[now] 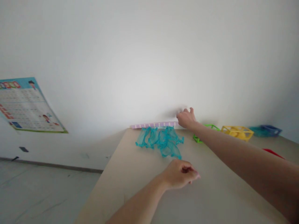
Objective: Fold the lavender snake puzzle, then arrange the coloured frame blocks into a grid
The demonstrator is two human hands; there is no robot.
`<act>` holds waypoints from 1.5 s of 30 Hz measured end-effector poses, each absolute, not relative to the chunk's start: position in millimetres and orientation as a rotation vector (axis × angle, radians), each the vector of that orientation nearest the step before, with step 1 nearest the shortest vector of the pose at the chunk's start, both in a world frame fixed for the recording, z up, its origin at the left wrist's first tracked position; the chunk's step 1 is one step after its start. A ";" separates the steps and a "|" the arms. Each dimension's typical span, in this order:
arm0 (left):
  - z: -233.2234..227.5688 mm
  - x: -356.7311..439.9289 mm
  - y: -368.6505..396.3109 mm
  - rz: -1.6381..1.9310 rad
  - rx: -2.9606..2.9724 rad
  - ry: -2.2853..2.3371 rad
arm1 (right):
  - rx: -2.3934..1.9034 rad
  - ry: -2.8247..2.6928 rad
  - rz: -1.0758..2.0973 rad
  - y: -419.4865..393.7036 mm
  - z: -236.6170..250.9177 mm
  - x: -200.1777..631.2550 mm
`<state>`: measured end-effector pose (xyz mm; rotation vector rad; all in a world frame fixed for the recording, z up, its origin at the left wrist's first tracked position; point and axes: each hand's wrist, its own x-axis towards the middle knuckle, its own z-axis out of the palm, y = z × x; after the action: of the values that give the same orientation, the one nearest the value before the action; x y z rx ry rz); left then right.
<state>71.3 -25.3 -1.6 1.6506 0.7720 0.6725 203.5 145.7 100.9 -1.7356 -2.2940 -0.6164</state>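
Note:
My left hand (178,174) hovers over the near part of the table, its fingers curled and thumb side closed, with nothing visible in it. Just beyond it lie several teal mesh pouches (163,140), loosely bunched together. Stretched out to the wall, my right hand (187,119) is by the right end of a purple-and-white strip (154,125), its bent fingers partly apart. No held thing shows there, though the fingertips are slightly blurred. A green open-frame cube (198,139) sits behind my right forearm, which hides part of it.
To the right along the wall are a yellow frame cube (237,132) with something yellow inside and a blue container (271,130) beside teal mesh. A red thing (273,153) is partly behind my right arm. The table (121,165) ends at the left; a poster (32,105) hangs on the wall.

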 end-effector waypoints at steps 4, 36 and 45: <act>0.5 71.1 -25.9 0.692 1.628 0.764 | -1.681 -2.214 -0.607 98.2 97.5 192.5; 5.0 64.6 -31.6 0.622 1.641 0.838 | -2.377 -1.651 -0.551 -10.1 29.7 277.2; 6.1 63.2 -27.5 0.841 1.618 0.856 | -1.987 -2.167 -0.358 -65.1 46.3 236.5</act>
<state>63.2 -27.5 6.1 1.6177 0.8562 0.8412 236.5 -65.1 46.3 -1.9866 -2.1668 -0.3576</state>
